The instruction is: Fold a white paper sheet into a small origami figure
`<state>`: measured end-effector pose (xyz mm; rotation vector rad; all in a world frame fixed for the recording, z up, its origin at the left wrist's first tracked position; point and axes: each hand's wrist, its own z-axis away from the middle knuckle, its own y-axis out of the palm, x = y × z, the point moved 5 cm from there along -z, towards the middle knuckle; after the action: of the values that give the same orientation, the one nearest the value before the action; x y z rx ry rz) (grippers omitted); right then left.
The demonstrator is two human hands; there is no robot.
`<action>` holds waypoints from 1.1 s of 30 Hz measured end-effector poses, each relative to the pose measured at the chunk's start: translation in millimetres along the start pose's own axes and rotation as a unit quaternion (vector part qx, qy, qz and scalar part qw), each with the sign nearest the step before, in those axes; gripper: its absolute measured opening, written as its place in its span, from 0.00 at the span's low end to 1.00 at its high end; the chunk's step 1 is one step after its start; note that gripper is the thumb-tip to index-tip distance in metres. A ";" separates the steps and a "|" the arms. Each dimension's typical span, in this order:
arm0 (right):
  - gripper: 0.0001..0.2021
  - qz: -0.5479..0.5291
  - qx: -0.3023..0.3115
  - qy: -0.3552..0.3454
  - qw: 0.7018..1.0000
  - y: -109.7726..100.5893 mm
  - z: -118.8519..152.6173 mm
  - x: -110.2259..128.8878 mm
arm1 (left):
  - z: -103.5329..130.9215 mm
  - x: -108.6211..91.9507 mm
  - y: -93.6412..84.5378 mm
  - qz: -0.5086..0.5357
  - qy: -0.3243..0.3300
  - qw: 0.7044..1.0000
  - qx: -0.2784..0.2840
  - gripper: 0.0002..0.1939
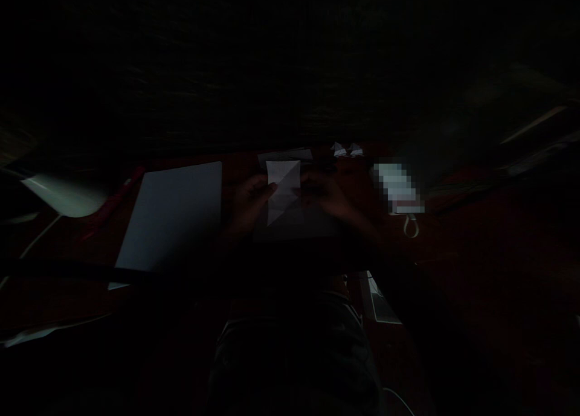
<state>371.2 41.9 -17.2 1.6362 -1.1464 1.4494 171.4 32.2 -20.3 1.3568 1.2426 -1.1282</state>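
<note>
In very dim light, a small creased sheet of paper (283, 183) is held up between my two hands. A diagonal fold or crease runs across it. My left hand (251, 200) grips its left edge, with the thumb lying on the front face. At the right edge my right hand (327, 194) is closed on the paper, though its fingertips are dark and hard to make out. Below the paper lies a darker flat sheet or board (294, 232) on the table.
A stack of white paper (181, 201) lies to the left. Two small folded paper pieces (347, 150) stand at the back. To the right is a blurred-out object with a loop strap (411, 227). A white lamp-like shade (67, 195) with a cord is at far left.
</note>
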 end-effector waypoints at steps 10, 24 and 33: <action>0.26 -0.006 -0.073 0.011 0.997 -13.4 -2.7 -1.9 | -2.1 13.7 -0.7 0.049 -0.057 0.997 0.001 0.14; 0.17 0.039 -0.064 -0.012 0.997 -16.3 -1.2 2.5 | -1.5 13.9 -1.5 0.101 -0.068 0.992 0.022 0.19; 0.21 0.052 -0.076 -0.010 0.996 -16.6 1.2 5.8 | -4.7 11.2 -4.0 0.039 -0.014 0.999 0.012 0.15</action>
<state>386.9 46.4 -10.5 1.5091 -1.3356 1.3759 168.2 38.5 -31.0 1.3915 1.1485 -1.1077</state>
